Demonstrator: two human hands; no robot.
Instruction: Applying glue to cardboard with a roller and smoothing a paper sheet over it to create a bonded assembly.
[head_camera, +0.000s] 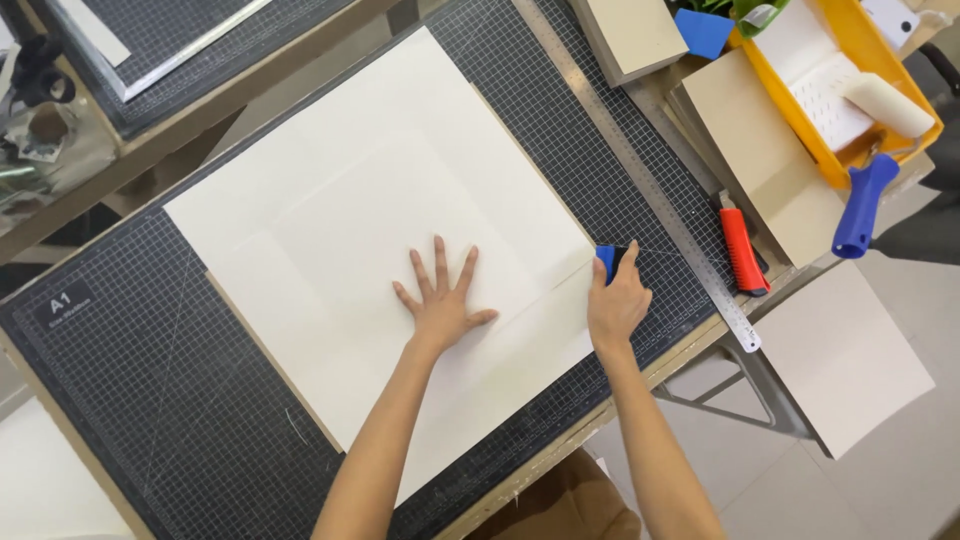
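Big white sheet (400, 200) lies flat on the black cutting mat (150, 380) on the worktop. Left hand (440, 300) presses on the sheet's middle, fingers (440, 262) spread, grasping nothing. Right hand (617, 300) sits at the sheet's right edge — fingers clenched around a small blue tool (606, 260). Steel ruler (660, 200) lies just right of the sheet.

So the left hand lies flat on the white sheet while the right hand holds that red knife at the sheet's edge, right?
Not quite. In the head view the right hand holds a small blue tool; the red knife lies untouched beside the steel ruler. The left hand does lie flat on the white sheet.
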